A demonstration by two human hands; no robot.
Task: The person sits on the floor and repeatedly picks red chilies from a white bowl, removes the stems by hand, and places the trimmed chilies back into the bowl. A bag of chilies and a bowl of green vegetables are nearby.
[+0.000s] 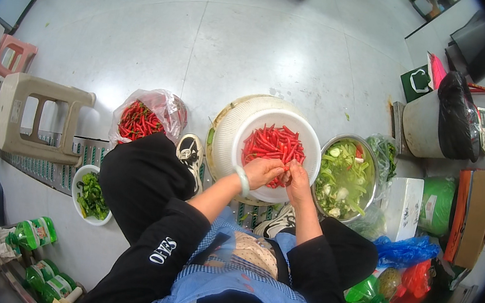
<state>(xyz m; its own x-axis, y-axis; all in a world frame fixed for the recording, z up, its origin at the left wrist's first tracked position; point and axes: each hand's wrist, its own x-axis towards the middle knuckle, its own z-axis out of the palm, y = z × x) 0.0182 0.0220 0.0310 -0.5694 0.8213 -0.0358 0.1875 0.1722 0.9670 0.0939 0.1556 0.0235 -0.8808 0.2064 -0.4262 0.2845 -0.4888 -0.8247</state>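
Over a white plastic basin full of red chili peppers, my two hands meet near the front rim. My left hand, with a pale bangle on its wrist, pinches a small red chili between thumb and fingers. From the other side, my right hand grips the same chili, most of which is hidden by the fingers. Beneath the basin is a cream ribbed round container. Just to the right sits a steel bowl of green vegetable trimmings. A clear plastic bag of stemmed red chilies stands to the left.
A white bowl of green peppers lies beside my left knee. Farther left stands a beige plastic stool. A white box, a blue plastic bag and a bin with a black bag line the right side.
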